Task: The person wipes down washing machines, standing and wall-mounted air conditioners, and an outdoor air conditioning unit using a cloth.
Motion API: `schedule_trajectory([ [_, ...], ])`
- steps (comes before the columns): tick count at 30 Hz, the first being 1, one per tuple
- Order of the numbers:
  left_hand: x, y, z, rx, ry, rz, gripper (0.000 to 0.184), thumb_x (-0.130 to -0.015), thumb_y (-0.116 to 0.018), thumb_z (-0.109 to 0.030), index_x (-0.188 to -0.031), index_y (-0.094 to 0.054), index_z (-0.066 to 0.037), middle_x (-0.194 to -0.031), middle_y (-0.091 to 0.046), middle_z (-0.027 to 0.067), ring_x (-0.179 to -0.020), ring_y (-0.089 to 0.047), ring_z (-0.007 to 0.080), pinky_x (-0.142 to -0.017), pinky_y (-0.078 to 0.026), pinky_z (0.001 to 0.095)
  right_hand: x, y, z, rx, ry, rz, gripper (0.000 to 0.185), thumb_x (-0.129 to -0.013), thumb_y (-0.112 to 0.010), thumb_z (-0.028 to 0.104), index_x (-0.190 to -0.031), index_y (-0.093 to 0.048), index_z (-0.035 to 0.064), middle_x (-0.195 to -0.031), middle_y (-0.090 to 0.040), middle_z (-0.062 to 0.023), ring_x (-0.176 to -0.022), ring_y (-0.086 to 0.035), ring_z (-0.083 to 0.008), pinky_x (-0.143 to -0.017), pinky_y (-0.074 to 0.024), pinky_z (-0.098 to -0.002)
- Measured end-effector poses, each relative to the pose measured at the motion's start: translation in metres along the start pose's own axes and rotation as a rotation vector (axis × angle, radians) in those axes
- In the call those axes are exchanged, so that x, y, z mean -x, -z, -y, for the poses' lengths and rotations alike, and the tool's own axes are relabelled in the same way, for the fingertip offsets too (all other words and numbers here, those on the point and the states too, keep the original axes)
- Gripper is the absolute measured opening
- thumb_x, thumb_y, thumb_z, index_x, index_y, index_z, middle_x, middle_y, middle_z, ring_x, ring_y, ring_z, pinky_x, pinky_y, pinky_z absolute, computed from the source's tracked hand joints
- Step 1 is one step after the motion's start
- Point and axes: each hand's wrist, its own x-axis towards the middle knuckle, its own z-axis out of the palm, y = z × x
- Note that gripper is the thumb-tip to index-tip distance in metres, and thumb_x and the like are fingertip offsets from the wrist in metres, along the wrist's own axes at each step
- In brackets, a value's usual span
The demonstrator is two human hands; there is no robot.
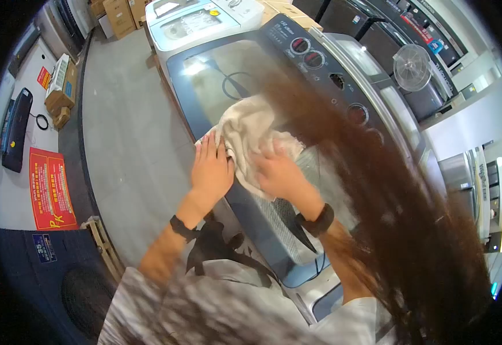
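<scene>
Cloth [245, 123] is lying rumpled on top of the washing machine [202, 95], over the lid and reaching the near-left edge, under both hands. Pale, creased; looks thin. Should be light, limp and soft, nothing fragile about it; likely folding or bunching rather than holding a shape. Glossy lid is reflecting light, so I'd expect the cloth to slide easily. Best hold: flat palm on the bunched middle, or a pinch on a loose edge.

Left hand [212, 167] is resting palm-down on the cloth's left border, fingers straight and slightly apart, pointing away from the wearer, not clamping. Right hand [282, 172] is lying over the cloth's near-right part, angled in toward the left. It's blurring; can't tell if its fingers are spread, together or gripping fabric. Both forearms are reaching forward, dark wristbands [183, 228] on both.

Grey textured piece [285, 221] is sitting on the machine just by the right wrist; can't tell what it is. Control panel [314, 60] with dials is running along the machine's far-right side. Long hair [400, 230] is hanging across the right of the view, hiding part of the top and panel. A white machine [205, 26] is standing beyond.
</scene>
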Motion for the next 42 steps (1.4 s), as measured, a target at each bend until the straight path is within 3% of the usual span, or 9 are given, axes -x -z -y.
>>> schedule_trajectory([
  [3, 0.009, 0.002, 0.007, -0.012, -0.018, 0.022, 0.061, -0.094, -0.056, -0.025, -0.145, -0.047, 0.006, -0.157, -0.038, 0.0270, -0.148, -0.034, 0.0407, -0.122, -0.025, 0.0517, -0.012, -0.003, 0.019, -0.099, 0.059, 0.040, 0.046, -0.081, -0.065, 0.022, -0.125, -0.068, 0.0083, -0.147, -0.052, -0.0235, -0.130, -0.043, -0.0620, -0.109, -0.0389, -0.0607],
  [9, -0.048, -0.004, 0.062, 0.083, 0.012, 0.008, 0.056, -0.096, -0.053, -0.025, -0.144, -0.050, 0.004, -0.153, -0.043, 0.0284, -0.145, -0.037, 0.0424, -0.121, -0.028, 0.0513, -0.092, -0.020, -0.039, -0.148, 0.134, 0.136, 0.038, -0.082, -0.058, 0.013, -0.117, -0.072, 0.0117, -0.134, -0.063, -0.0216, -0.112, -0.058, -0.0442, -0.096, -0.0478, -0.0524],
  [12, -0.099, -0.020, 0.109, 0.064, 0.026, -0.024, 0.054, -0.097, -0.052, -0.025, -0.143, -0.050, 0.003, -0.153, -0.042, 0.0283, -0.145, -0.038, 0.0424, -0.121, -0.029, 0.0509, -0.140, -0.039, -0.045, -0.025, 0.000, -0.019, 0.039, -0.082, -0.061, 0.017, -0.118, -0.072, 0.0111, -0.137, -0.061, -0.0219, -0.121, -0.054, -0.0508, -0.101, -0.0464, -0.0538],
  [16, -0.114, -0.014, 0.130, 0.023, -0.038, -0.014, 0.056, -0.096, -0.054, -0.023, -0.144, -0.049, 0.005, -0.153, -0.042, 0.0281, -0.145, -0.037, 0.0425, -0.120, -0.030, 0.0515, -0.161, -0.055, -0.006, 0.036, 0.014, -0.010, 0.040, -0.082, -0.063, 0.020, -0.119, -0.071, 0.0100, -0.139, -0.059, -0.0222, -0.127, -0.047, -0.0585, -0.105, -0.0439, -0.0570],
  [20, -0.110, 0.012, 0.146, 0.153, -0.084, 0.084, 0.064, -0.096, -0.053, -0.020, -0.152, -0.037, 0.006, -0.157, -0.033, 0.0315, -0.147, -0.031, 0.0464, -0.120, -0.027, 0.0546, -0.168, -0.039, 0.022, -0.087, 0.049, -0.012, 0.038, -0.083, -0.063, 0.019, -0.118, -0.071, 0.0091, -0.141, -0.057, -0.0221, -0.129, -0.047, -0.0573, -0.107, -0.0426, -0.0567],
  [24, -0.138, 0.000, 0.175, 0.175, -0.103, 0.057, 0.059, -0.096, -0.057, -0.024, -0.144, -0.047, 0.007, -0.155, -0.039, 0.0281, -0.145, -0.035, 0.0440, -0.120, -0.028, 0.0531, -0.229, -0.029, -0.004, -0.253, -0.076, 0.152, 0.033, -0.086, -0.060, 0.017, -0.116, -0.072, 0.0097, -0.144, -0.056, -0.0198, -0.137, -0.043, -0.0537, -0.111, -0.0422, -0.0506],
  [31, -0.260, -0.041, 0.255, 0.043, -0.082, -0.019, 0.056, -0.097, -0.055, -0.020, -0.145, -0.045, 0.008, -0.154, -0.038, 0.0311, -0.146, -0.034, 0.0449, -0.120, -0.027, 0.0550, -0.339, -0.093, -0.011, 0.058, -0.206, -0.166, 0.031, -0.085, -0.061, 0.022, -0.112, -0.073, 0.0112, -0.151, -0.050, -0.0199, -0.139, -0.040, -0.0559, -0.110, -0.0386, -0.0616],
  [37, -0.216, -0.006, 0.251, 0.242, -0.175, 0.070, 0.060, -0.095, -0.053, -0.013, -0.148, -0.039, 0.010, -0.156, -0.033, 0.0335, -0.146, -0.028, 0.0519, -0.120, -0.026, 0.0570, -0.299, -0.084, 0.026, -0.015, -0.166, -0.091, 0.039, -0.082, -0.065, 0.021, -0.119, -0.072, 0.0113, -0.148, -0.051, -0.0181, -0.136, -0.043, -0.0534, -0.112, -0.0365, -0.0615],
  [42, -0.226, 0.006, 0.258, 0.285, -0.213, 0.194, 0.061, -0.098, -0.050, -0.019, -0.150, -0.038, 0.008, -0.156, -0.032, 0.0337, -0.147, -0.027, 0.0500, -0.122, -0.024, 0.0545, -0.249, -0.050, -0.012, 0.071, -0.181, 0.065, 0.046, -0.084, -0.058, 0.013, -0.129, -0.069, 0.0169, -0.154, -0.047, -0.0142, -0.138, -0.046, -0.0413, -0.111, -0.0409, -0.0538],
])
